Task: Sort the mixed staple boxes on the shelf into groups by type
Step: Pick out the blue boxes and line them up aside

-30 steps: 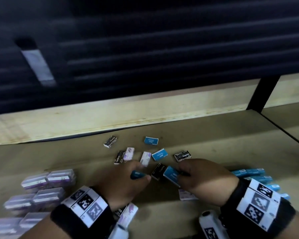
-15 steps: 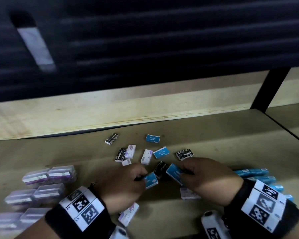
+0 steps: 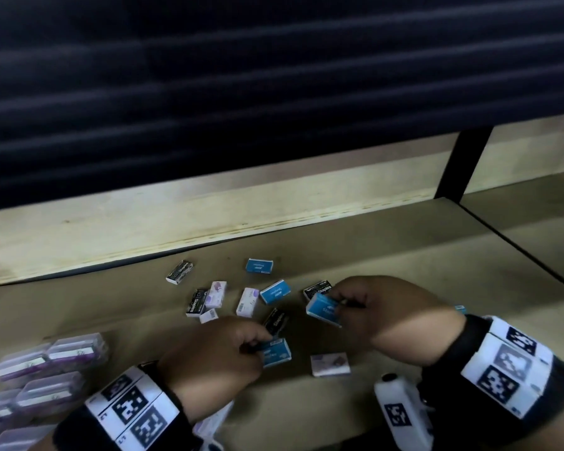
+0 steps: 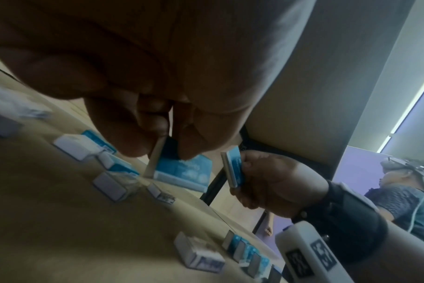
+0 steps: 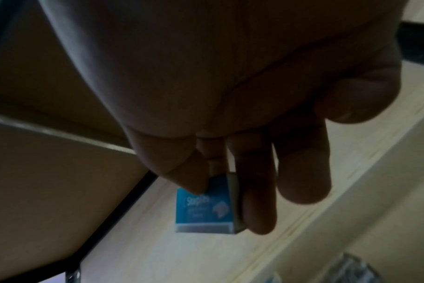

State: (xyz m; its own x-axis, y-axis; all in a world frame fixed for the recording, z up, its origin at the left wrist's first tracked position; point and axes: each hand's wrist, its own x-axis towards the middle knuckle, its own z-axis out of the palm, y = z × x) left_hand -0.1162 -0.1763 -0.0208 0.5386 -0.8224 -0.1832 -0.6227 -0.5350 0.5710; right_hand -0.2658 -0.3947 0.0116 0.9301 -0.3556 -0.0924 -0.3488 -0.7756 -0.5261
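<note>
Small staple boxes, blue, black and white-purple, lie mixed on the brown shelf [image 3: 388, 242]. My left hand [image 3: 258, 345] pinches a blue box [image 3: 275, 353] near the front; in the left wrist view the left hand [image 4: 167, 151] holds this blue box [image 4: 182, 172] tilted just above the shelf. My right hand [image 3: 339, 301] pinches a second blue box [image 3: 323, 309], seen between thumb and fingers of the right hand [image 5: 226, 207] in the right wrist view. A black box [image 3: 275, 320] lies between the hands.
Loose boxes lie behind the hands: black [image 3: 179, 271], blue [image 3: 259, 265], blue [image 3: 275, 291], white-purple [image 3: 216, 294]. A white-purple box [image 3: 330, 364] lies near the front. Clear purple cases [image 3: 75, 349] are grouped left. A row of blue boxes [image 4: 249, 254] stands right. A black post [image 3: 459, 164] rises behind.
My left hand has drawn its blue box nearer and to the right, past the black box. My right hand has carried its blue box slightly farther back.
</note>
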